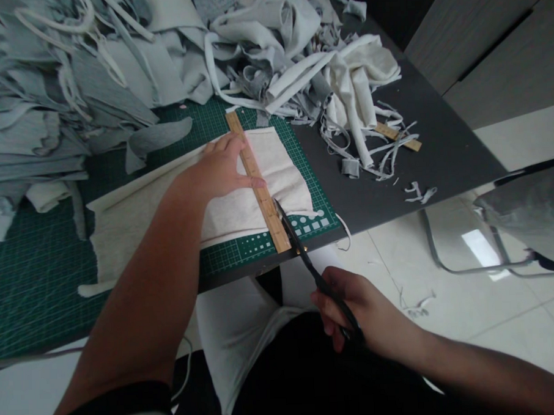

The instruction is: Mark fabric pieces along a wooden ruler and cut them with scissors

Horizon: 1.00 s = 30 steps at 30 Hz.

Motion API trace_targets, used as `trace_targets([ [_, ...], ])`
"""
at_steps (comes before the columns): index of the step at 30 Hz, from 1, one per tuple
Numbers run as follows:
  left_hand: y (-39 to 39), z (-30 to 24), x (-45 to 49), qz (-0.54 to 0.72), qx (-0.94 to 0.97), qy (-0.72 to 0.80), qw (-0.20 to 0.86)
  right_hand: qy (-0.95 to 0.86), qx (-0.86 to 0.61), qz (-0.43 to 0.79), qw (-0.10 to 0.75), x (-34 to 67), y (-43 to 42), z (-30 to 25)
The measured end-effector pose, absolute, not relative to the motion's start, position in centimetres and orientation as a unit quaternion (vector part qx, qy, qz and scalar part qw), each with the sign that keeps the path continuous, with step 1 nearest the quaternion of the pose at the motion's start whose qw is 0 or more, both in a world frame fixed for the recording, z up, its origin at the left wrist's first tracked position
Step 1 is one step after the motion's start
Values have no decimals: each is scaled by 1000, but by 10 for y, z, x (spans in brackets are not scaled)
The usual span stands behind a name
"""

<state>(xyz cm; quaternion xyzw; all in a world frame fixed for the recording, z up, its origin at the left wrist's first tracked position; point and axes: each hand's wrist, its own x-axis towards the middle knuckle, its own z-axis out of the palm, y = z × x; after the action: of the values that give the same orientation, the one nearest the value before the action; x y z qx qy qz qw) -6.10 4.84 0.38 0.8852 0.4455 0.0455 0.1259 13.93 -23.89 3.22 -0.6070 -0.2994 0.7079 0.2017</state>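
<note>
My left hand [220,170] lies flat with fingers spread, pressing a wooden ruler [257,184] onto a cream piece of fabric [135,217] on the green cutting mat [32,273]. My right hand [359,314] is closed round the handles of black scissors [306,255]. The scissor blades reach the near edge of the fabric, just right of the ruler. The fabric strip right of the ruler [284,170] lies flat on the mat.
Stacks of grey cut fabric [38,101] fill the back left. A heap of grey and cream scraps [307,65] sits at the back, with a second wooden ruler [400,136] among strips on the dark table [440,151]. A chair [525,215] stands right.
</note>
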Motion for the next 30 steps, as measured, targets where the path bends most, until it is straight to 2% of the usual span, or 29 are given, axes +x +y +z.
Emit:
trace_targets([
  [30, 47, 8, -57, 40, 867, 477, 138, -316, -601, 698, 227, 136, -214, 29],
])
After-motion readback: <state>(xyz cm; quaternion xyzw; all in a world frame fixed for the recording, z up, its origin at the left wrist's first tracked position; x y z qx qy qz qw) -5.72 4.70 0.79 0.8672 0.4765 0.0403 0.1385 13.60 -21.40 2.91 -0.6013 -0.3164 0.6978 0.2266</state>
